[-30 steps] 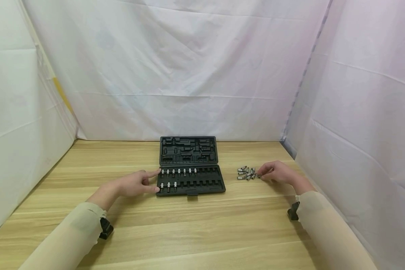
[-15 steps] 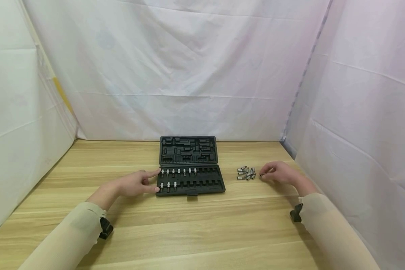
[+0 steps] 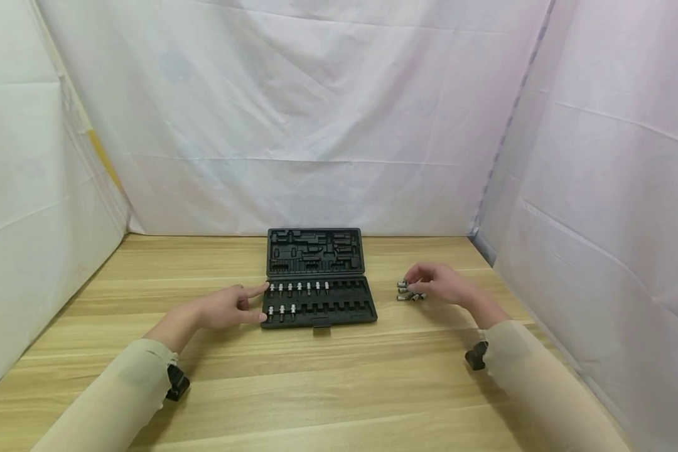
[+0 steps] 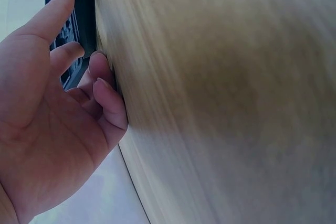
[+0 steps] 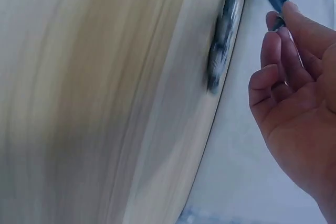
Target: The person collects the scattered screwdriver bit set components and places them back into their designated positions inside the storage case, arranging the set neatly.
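Observation:
A black tool case [image 3: 339, 321] lies open on the table, its lid folded back. Silver bit sockets [image 3: 300, 287] fill the left part of its upper row, and three more stand in the lower row. My left hand [image 3: 226, 307] touches the case's left side with index finger and thumb spread apart; its other fingers are bent in the left wrist view. My right hand [image 3: 442, 285] pinches a small bit socket [image 5: 279, 23] between thumb and fingers, over a pile of loose bit sockets [image 3: 402, 298] right of the case. The hand hides part of that pile.
The wooden table [image 3: 316, 389] ends at white cloth [image 3: 305, 125] hung behind and at both sides. Vacant slots [image 3: 339, 307] run along the right part of both rows in the case. Molded recesses line the lid [image 3: 315, 251].
My right hand has moved left and up from the pile's right side to over it, carrying the bit socket. My left hand and the case have stayed in place.

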Tool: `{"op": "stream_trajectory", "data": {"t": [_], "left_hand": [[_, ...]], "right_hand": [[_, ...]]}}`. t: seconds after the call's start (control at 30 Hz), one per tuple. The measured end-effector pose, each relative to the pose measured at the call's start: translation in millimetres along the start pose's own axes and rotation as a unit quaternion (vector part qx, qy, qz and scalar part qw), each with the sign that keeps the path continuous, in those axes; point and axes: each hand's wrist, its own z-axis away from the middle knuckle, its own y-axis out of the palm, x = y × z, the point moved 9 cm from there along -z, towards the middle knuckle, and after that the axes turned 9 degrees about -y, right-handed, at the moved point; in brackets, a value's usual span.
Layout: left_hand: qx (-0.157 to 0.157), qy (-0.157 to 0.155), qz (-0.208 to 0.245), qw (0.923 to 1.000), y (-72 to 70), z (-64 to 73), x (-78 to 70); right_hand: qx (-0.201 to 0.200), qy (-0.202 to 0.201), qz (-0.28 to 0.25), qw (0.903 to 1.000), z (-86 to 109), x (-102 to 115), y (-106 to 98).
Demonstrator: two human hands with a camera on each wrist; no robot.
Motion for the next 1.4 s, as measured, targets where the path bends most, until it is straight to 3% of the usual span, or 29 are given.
{"op": "stream_trajectory", "data": {"t": [0.4, 0.87, 1.0, 1.23, 1.4], "left_hand": [[0.003, -0.001, 0.006, 1.0, 0.1, 0.6, 0.5], [-0.003, -0.004, -0.001, 1.0, -1.3, 0.6, 0.2], [-0.002, -0.004, 0.0, 1.0, -1.3, 0.6, 0.5], [-0.001, -0.002, 0.001, 1.0, -0.7, 0.3, 1.2], [0.001, -0.005, 0.0, 1.0, 0.4, 0.0, 2.5]], "right_hand": [[0.007, -0.032, -0.073, 0.9968, -26.8, 46.8, 37.2], [0.012, -0.011, -0.187, 0.9822, -49.4, 65.2, 66.4], [0.006, -0.003, -0.175, 0.9845, -58.1, 65.7, 71.7], [-0.005, 0.008, -0.095, 0.9954, -73.1, 66.5, 76.8], [0.002, 0.011, -0.068, 0.9976, -86.1, 65.8, 84.6]]}}
